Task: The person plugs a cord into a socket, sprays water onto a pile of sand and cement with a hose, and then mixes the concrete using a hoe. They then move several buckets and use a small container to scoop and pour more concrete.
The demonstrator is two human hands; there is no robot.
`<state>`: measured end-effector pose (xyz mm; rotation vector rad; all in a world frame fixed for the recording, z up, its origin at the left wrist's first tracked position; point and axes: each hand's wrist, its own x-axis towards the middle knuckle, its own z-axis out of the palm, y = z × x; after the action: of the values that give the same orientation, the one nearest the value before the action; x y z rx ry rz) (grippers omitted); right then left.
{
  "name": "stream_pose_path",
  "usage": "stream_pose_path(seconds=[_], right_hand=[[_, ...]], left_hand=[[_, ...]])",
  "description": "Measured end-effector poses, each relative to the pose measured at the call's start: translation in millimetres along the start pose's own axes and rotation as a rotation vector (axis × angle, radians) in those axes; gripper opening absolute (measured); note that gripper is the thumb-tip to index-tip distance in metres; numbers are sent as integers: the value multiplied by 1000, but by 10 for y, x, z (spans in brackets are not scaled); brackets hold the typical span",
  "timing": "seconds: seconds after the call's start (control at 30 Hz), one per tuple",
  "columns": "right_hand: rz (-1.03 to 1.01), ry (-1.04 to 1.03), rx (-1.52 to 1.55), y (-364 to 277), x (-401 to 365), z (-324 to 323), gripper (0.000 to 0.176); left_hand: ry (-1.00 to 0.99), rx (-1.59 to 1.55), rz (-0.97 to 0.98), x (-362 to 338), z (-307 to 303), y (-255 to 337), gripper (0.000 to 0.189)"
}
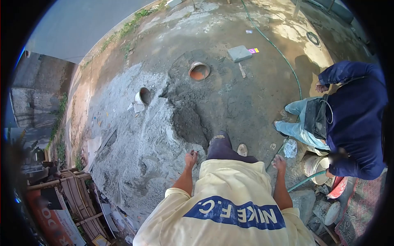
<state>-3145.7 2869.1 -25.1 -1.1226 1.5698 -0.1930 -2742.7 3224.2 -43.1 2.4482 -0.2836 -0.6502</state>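
My left hand (191,159) hangs beside my dark trousers, its fingers curled loosely with nothing visible in them. It is in front of a grey heap of sand or cement mix (152,135). On my other side, my right hand (279,162) hangs with its fingers curled in, and no held object shows. A green hose (294,74) runs down the ground and passes close by that hand, partly hidden by my arm. A small bucket (143,96) lies tipped on the heap. Another bucket with a reddish inside (199,71) rests on the ground beyond it.
At right a co-worker in a dark blue top (355,115) bends beside a white bucket (315,165), one hand at the hose. A grey block (239,53) lies ahead. Rubble (326,211) is at lower right; wooden poles and a banner (55,213) stand lower left.
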Motion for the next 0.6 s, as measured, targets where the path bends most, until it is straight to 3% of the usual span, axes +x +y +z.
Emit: stream_pose_path(seconds=[0.13, 0.27, 0.4, 0.5, 0.57, 0.6], right_hand=[[-12, -47, -149, -296, 186, 191, 41], [15, -84, -156, -550, 143, 438, 33], [104, 2, -147, -718, 92, 622, 32], [360, 150, -187, -1000, -22, 890, 31], [446, 179, -141, -1137, -103, 1143, 30], [453, 79, -250, -1216, -72, 1305, 31]], left_hand=[[78, -73, -54, 565, -43, 262, 46], [151, -152, -52, 1691, -113, 835, 50], [92, -163, 35, 3343, -61, 1295, 55], [65, -89, 59, 4738, 273, 1369, 55], [-47, -62, 57, 5623, 511, 1355, 54], [-44, 61, 91, 6010, 606, 1380, 55]])
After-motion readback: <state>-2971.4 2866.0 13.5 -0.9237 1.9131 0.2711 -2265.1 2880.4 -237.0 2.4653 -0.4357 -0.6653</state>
